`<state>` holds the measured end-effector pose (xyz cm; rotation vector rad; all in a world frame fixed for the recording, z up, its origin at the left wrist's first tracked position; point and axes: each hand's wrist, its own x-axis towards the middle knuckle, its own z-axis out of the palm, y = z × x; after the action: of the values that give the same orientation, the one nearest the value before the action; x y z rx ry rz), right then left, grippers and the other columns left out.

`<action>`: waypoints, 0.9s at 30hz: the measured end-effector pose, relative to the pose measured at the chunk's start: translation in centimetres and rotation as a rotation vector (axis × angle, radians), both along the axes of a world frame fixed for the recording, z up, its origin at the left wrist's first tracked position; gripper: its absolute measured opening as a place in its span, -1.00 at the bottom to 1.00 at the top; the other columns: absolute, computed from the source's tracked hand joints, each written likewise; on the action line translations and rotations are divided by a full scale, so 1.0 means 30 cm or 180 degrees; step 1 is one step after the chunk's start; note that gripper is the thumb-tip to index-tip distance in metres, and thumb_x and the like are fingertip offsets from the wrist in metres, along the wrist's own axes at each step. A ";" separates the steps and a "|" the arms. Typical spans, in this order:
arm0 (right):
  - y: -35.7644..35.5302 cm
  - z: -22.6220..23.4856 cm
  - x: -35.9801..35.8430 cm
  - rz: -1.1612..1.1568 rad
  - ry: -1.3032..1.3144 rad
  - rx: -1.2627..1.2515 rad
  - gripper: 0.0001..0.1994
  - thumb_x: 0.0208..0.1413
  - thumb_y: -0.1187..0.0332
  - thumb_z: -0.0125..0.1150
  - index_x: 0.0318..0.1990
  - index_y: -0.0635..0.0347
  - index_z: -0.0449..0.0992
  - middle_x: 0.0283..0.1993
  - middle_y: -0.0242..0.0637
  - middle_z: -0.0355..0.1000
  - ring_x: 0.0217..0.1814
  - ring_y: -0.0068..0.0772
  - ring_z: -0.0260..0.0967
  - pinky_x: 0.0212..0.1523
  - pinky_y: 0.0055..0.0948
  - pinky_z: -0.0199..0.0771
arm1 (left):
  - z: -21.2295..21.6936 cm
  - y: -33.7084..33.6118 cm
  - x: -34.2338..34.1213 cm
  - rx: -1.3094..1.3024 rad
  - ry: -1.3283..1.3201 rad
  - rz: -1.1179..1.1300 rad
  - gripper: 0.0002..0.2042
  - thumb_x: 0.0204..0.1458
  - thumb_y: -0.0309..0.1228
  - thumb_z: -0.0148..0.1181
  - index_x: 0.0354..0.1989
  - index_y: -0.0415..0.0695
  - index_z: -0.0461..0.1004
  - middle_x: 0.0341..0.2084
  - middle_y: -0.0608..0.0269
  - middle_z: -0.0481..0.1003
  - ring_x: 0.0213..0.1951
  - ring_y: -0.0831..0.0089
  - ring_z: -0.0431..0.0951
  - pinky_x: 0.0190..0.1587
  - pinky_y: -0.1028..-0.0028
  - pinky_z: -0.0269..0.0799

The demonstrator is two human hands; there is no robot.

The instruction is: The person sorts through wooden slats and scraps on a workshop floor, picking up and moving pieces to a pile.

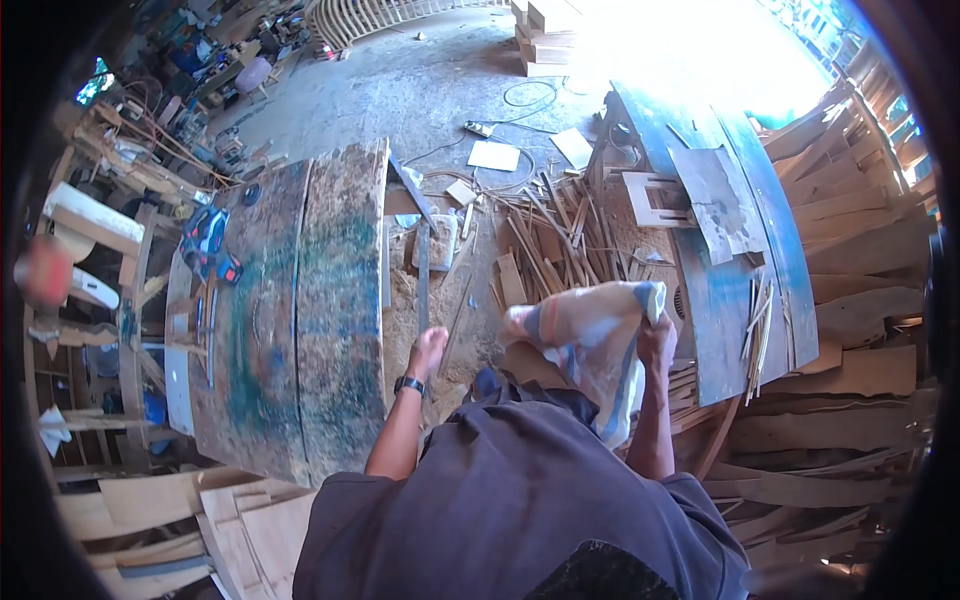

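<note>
My right hand (pixel 657 340) grips the rim of a pale woven sack (pixel 590 345) with blue and orange stripes, held up in front of my chest. My left hand (pixel 428 352), with a dark watch on the wrist, hangs empty beside the edge of a worn wooden workbench (pixel 300 320), fingers loosely together and pointing down. Below the sack lies a heap of wood strips and offcuts (pixel 555 240) on sawdust.
A blue power tool (pixel 207 245) lies on the workbench's far left. A blue-topped machine table (pixel 730 240) stands to the right with thin sticks on it. Stacked curved boards (pixel 850 300) fill the right side. Cables and paper sheets lie on the concrete floor (pixel 440 90).
</note>
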<state>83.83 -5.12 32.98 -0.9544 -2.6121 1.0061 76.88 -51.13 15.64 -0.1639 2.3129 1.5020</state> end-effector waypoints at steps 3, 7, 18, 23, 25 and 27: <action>-0.057 -0.018 -0.247 0.0012 0.0126 0.0054 -0.72 0.18 0.20 0.08 -0.11 0.20 0.53 -0.29 0.14 0.51 -0.16 0.22 0.48 -0.19 0.00 0.41 | 0.090 0.099 -0.293 0.0743 0.0175 0.0249 -0.72 0.25 -0.18 0.06 -0.08 -0.13 0.50 -0.32 0.40 0.53 -0.30 0.63 0.49 -0.24 0.60 0.40; -0.136 -0.047 -0.591 -0.0113 0.0094 -0.0038 -0.72 0.17 0.21 0.09 -0.07 0.16 0.52 -0.26 0.13 0.52 -0.15 0.25 0.47 -0.17 0.04 0.41 | 0.117 0.151 -0.564 0.1209 -0.0225 0.0113 -0.72 0.26 -0.24 0.06 -0.01 -0.16 0.46 -0.23 0.36 0.53 -0.23 0.62 0.51 -0.16 0.58 0.43; -0.063 0.013 -1.508 -0.0196 0.0539 0.0084 -0.79 0.14 0.26 0.09 -0.19 0.18 0.49 -0.30 0.13 0.50 -0.21 0.22 0.48 -0.22 0.04 0.41 | 0.179 0.171 -1.247 0.0824 -0.0639 -0.0204 -0.74 0.24 -0.29 0.07 -0.03 -0.19 0.46 -0.26 0.34 0.55 -0.28 0.62 0.50 -0.21 0.59 0.42; -0.052 0.110 -1.805 -0.0037 0.0932 0.0221 -0.81 0.07 0.29 0.13 -0.19 0.11 0.51 -0.40 0.09 0.51 -0.29 0.21 0.49 -0.28 0.05 0.43 | 0.423 0.449 -1.686 0.1279 0.0026 -0.0374 -0.72 0.21 -0.30 0.11 -0.05 -0.27 0.47 -0.30 0.33 0.54 -0.26 0.58 0.50 -0.15 0.61 0.40; -0.076 0.141 -1.936 0.0133 0.1072 0.0263 -0.81 0.07 0.30 0.14 -0.18 0.11 0.51 -0.40 0.07 0.51 -0.30 0.19 0.50 -0.29 0.04 0.44 | 0.571 0.555 -1.874 0.1251 0.0322 -0.0761 -0.69 0.19 -0.28 0.13 -0.03 -0.27 0.46 -0.19 0.25 0.52 -0.15 0.53 0.49 -0.09 0.55 0.40; -0.074 0.150 -2.056 0.0301 0.1223 0.0472 -0.83 0.06 0.32 0.16 -0.20 0.11 0.52 -0.43 0.05 0.50 -0.32 0.14 0.51 -0.30 0.01 0.44 | 0.662 0.701 -2.061 0.1307 0.0780 -0.1035 -0.65 0.16 -0.25 0.15 0.00 -0.26 0.44 -0.08 0.19 0.49 -0.04 0.48 0.46 -0.02 0.49 0.38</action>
<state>22.14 -7.34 37.49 -0.5444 -2.3836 0.8971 15.06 -30.09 35.49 0.5054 2.0138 1.8525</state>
